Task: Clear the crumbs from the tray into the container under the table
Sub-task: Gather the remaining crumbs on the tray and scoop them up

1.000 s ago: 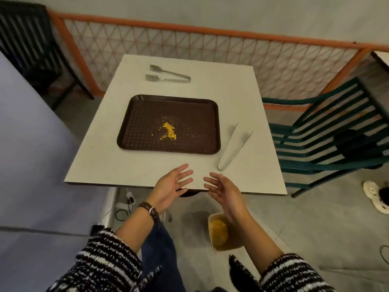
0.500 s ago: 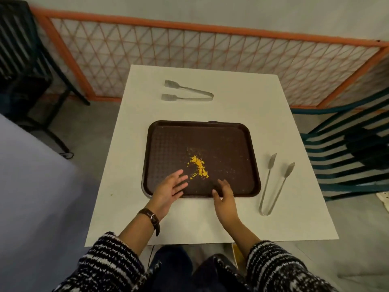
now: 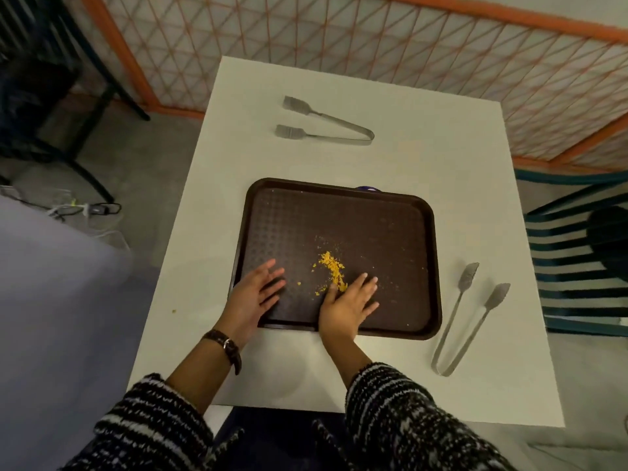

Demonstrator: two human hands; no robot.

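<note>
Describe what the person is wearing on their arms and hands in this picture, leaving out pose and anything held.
Both arms wear knitted sleeves in black-and-white stripes, pushed up so the forearms are bare. The left wrist carries a wristwatch on a dark brown strap with a small metal case. The left hand and right hand are bare: no gloves, and no rings that I can make out.

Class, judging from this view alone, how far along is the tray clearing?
Done: nothing, the yellow crumbs lie on the brown tray. In hand: left hand and right hand lie open on the tray, right fingers at the pile. Left: tipping crumbs into the container, out of view.
</note>
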